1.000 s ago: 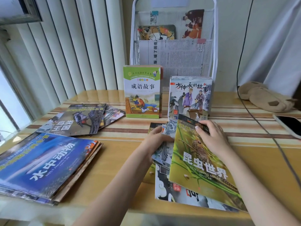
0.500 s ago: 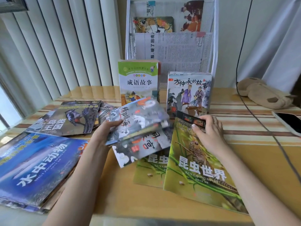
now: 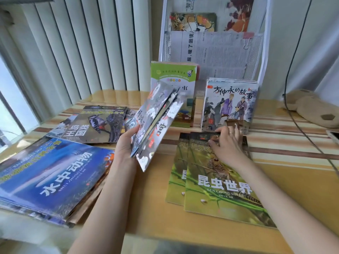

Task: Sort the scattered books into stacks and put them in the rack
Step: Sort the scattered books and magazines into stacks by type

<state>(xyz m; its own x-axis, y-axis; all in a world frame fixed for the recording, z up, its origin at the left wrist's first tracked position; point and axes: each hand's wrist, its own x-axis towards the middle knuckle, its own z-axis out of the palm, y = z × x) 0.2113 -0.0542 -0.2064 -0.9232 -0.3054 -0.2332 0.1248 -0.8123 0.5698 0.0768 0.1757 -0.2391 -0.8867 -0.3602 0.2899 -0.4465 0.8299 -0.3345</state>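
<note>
My left hand [image 3: 126, 143] grips a bundle of thin grey-and-white booklets [image 3: 156, 121], lifted and tilted above the table. My right hand [image 3: 227, 145] lies flat on the top edge of two overlapping green insect books [image 3: 216, 187] on the table. A blue water-animal book stack [image 3: 49, 176] lies at the left, with a bird book stack [image 3: 93, 125] behind it. Two book sets stand upright against the white wire rack [image 3: 264, 52]: a green-topped one [image 3: 174, 74] and a painted-figures one [image 3: 231, 103]. The rack holds newspapers and a booklet.
Vertical blinds [image 3: 82, 48] and a window run along the left. A brown plush toy [image 3: 311, 109] lies at the far right, with a black cable [image 3: 291, 114] draped across the striped tabletop [image 3: 284, 142]. A phone edge [image 3: 333, 136] shows at the right border.
My left hand has pulled the grey booklets out from under the green books and raised them up and to the left. My right hand stayed pressing on the green books.
</note>
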